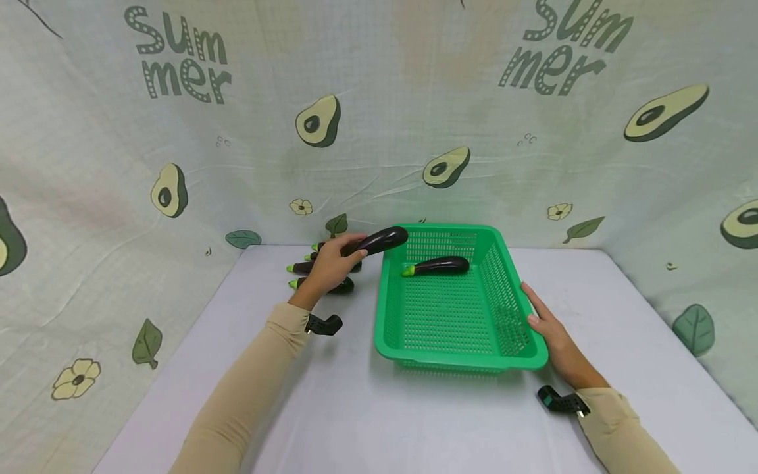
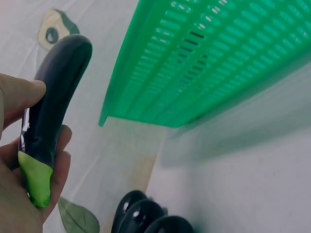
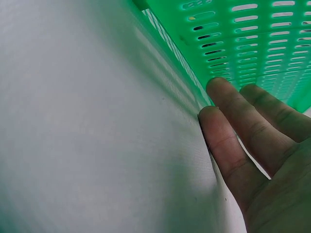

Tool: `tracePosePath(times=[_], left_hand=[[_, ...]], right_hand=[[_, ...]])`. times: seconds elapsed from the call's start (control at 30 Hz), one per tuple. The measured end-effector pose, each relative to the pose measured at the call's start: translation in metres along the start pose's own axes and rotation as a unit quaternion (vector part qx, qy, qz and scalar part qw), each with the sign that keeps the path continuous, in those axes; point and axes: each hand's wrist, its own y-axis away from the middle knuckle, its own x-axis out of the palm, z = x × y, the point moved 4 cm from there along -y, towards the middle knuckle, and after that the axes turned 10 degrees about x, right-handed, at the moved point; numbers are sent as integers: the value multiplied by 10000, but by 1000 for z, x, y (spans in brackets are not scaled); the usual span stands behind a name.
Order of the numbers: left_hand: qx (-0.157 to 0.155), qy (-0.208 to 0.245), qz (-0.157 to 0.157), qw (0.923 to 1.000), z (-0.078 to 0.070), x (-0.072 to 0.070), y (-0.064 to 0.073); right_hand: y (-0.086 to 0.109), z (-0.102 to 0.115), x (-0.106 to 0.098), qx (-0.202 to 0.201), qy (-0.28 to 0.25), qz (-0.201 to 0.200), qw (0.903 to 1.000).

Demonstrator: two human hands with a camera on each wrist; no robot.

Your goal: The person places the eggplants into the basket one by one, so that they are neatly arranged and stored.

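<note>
- Cannot fully see the eggplants (image 1: 303,268) behind the left grip (image 1: 329,265).
- Cannot see the stem end of the held eggplant (image 1: 387,238) in head view.
- Cannot follow the basket (image 2: 204,60) beyond the wrist views' edges.

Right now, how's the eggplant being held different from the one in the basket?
The held eggplant is up in the left grip; the basket eggplant lies in the green basket. The held eggplant's green end sits against the palm; the basket eggplant's green end is uncovered. Both are dark and shiny.

The green basket (image 1: 447,309) leaves room to enter from above; its walls (image 1: 503,309) block low sideways passage.
</note>
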Motion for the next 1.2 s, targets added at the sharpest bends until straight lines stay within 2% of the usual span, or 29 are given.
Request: tracePosePath(times=[0.3, 0.63, 0.93, 1.2], left_hand=[[146, 224, 113, 9996, -9, 13, -6], [394, 152, 383, 9984, -22, 26, -18], [271, 104, 512, 9983, -28, 29, -22], [212, 410, 773, 9959, -36, 37, -28]], right_hand=[[1, 1, 1, 70, -10, 5, 10000], [0, 3, 0, 19, -3, -14, 10000], [0, 2, 0, 67, 15, 28, 10000], [-1, 0, -1, 45, -2, 5, 10000]])
